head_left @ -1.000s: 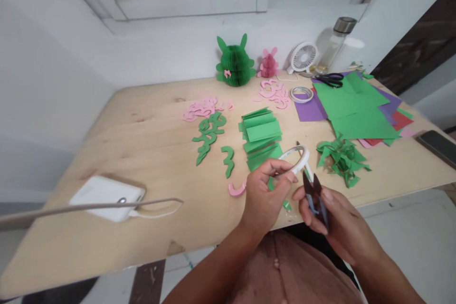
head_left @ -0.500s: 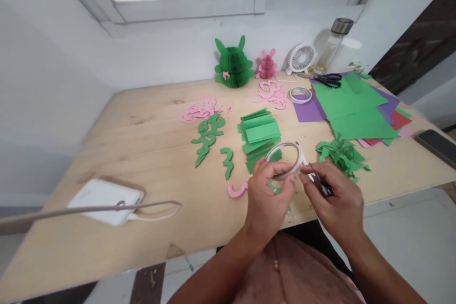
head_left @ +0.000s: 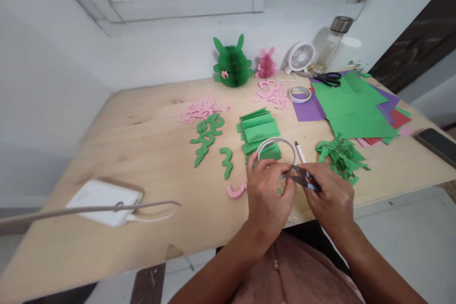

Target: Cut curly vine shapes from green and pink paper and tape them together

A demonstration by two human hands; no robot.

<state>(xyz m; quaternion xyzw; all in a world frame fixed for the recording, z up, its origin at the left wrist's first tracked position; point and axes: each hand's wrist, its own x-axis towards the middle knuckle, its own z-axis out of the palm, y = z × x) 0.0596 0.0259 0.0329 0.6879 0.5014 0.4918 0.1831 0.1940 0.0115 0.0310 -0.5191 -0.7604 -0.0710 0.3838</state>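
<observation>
Near the table's front edge, my left hand (head_left: pixel 269 190) is closed on a roll of white tape (head_left: pixel 276 140), its ring standing up above my fingers. My right hand (head_left: pixel 329 194) grips a small pair of scissors (head_left: pixel 304 178), whose parted blades point left at the tape by my left fingertips. Beyond the tape lie folded green paper strips (head_left: pixel 261 128). A white pen (head_left: pixel 300 152) rests just past my right hand. To the left are a green wavy cutout (head_left: pixel 226 163) and a curved pink cutout (head_left: pixel 236 191), partly behind my left hand.
Green scraps (head_left: pixel 342 156) lie right of my hands, with stacked coloured paper (head_left: pixel 359 109), black scissors (head_left: pixel 327 79) and a phone (head_left: pixel 436 147) beyond. A white power bank (head_left: pixel 107 202) with a cable sits left. Green (head_left: pixel 233 64) and pink (head_left: pixel 266 64) paper figures stand by the wall.
The scissors have turned, and their blades now reach to the tape at my left fingertips. The tape roll has shifted slightly left, uncovering the pen.
</observation>
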